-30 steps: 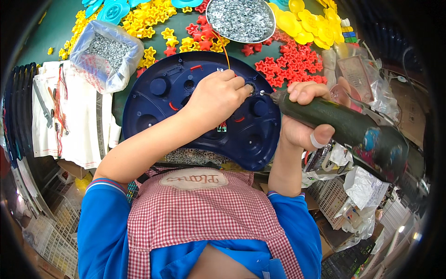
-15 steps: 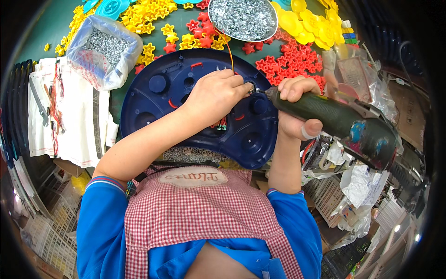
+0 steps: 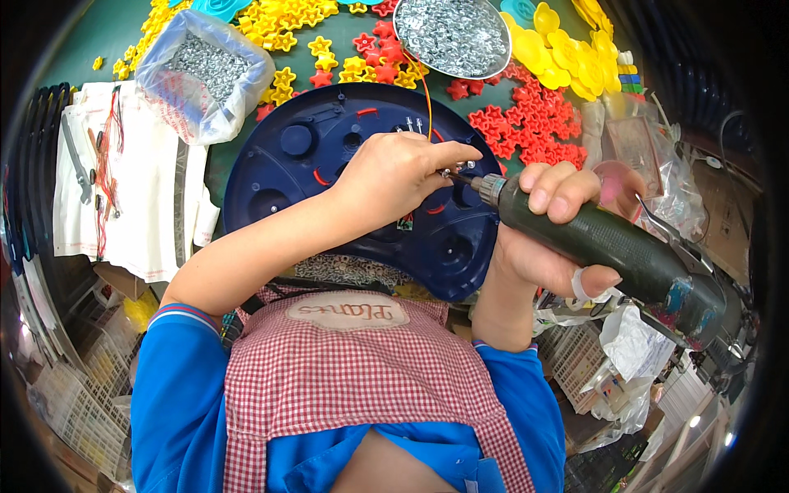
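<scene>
My right hand (image 3: 555,222) is wrapped round a dark green electric screwdriver (image 3: 612,238), a white band on its thumb. The screwdriver points left, its bit ending at the fingertips of my left hand (image 3: 399,172). That hand is closed in a pinch over the dark blue moulded plastic shell (image 3: 263,181), index finger stretched forward. Small silver screws (image 3: 469,165) show at its fingertips; how many it holds is hidden. Within the shell are round recesses, red wires, a small circuit board (image 3: 405,222) partly under my hand, and upright clear-topped pins (image 3: 415,125). An orange wire (image 3: 428,103) rises from its far side.
Beyond the shell stand a metal bowl of screws (image 3: 452,37) and a plastic-lined box of screws (image 3: 205,70). Red star pieces (image 3: 526,115), yellow stars (image 3: 288,16) and yellow round pieces (image 3: 567,53) lie around. White cloth (image 3: 148,205) with wires and a tool lies left.
The screwdriver has drawn back to the right and lower, its collar now showing. My left index finger has stretched out, and its pinch has come to the bit tip. The whole view has shifted slightly.
</scene>
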`<action>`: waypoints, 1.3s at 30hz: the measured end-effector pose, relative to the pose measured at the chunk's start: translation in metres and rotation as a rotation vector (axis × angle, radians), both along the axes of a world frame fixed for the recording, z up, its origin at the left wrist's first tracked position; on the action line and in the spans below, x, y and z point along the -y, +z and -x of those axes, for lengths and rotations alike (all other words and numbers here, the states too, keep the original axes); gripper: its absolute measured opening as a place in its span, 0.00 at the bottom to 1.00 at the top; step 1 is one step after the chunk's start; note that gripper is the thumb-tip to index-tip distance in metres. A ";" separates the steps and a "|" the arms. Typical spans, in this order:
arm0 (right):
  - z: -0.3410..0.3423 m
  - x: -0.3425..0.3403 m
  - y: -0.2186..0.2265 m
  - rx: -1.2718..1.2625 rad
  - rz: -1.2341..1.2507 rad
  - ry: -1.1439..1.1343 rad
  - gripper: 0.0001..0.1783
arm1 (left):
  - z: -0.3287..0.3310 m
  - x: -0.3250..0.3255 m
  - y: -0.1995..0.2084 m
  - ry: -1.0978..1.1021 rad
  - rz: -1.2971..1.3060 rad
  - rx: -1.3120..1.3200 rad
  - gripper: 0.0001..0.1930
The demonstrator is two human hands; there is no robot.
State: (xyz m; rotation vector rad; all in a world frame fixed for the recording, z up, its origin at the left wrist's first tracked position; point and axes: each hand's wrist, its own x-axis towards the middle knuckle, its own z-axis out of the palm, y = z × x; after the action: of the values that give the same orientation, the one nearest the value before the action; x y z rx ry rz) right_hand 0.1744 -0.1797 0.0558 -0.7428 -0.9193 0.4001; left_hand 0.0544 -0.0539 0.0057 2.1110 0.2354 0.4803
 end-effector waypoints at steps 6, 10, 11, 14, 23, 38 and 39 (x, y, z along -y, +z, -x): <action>0.000 0.001 0.001 0.020 -0.001 0.014 0.48 | -0.001 0.001 0.005 -0.015 0.117 -0.002 0.21; 0.002 0.000 0.000 0.026 0.012 -0.016 0.49 | 0.000 0.002 0.003 0.027 -0.002 0.001 0.21; 0.001 0.000 -0.001 0.024 0.008 -0.017 0.49 | 0.000 0.002 0.002 0.036 -0.046 0.009 0.21; 0.001 -0.002 0.000 0.015 -0.018 -0.014 0.48 | -0.002 0.001 0.000 0.034 0.014 0.072 0.20; 0.000 -0.007 -0.006 0.011 -0.013 -0.065 0.47 | 0.002 -0.005 0.019 0.004 -0.141 -0.145 0.18; 0.006 -0.027 -0.022 0.008 0.258 -0.230 0.54 | 0.011 -0.012 -0.011 0.044 -0.338 -0.116 0.09; 0.006 -0.027 -0.023 0.013 0.264 -0.229 0.54 | 0.011 -0.012 -0.011 0.046 -0.328 -0.116 0.09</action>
State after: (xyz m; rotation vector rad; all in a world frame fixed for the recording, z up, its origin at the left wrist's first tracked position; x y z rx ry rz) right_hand 0.1682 -0.1522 0.0330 -1.0821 -0.7904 0.3167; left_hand 0.0436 -0.0421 -0.0056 2.4626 0.2874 0.4472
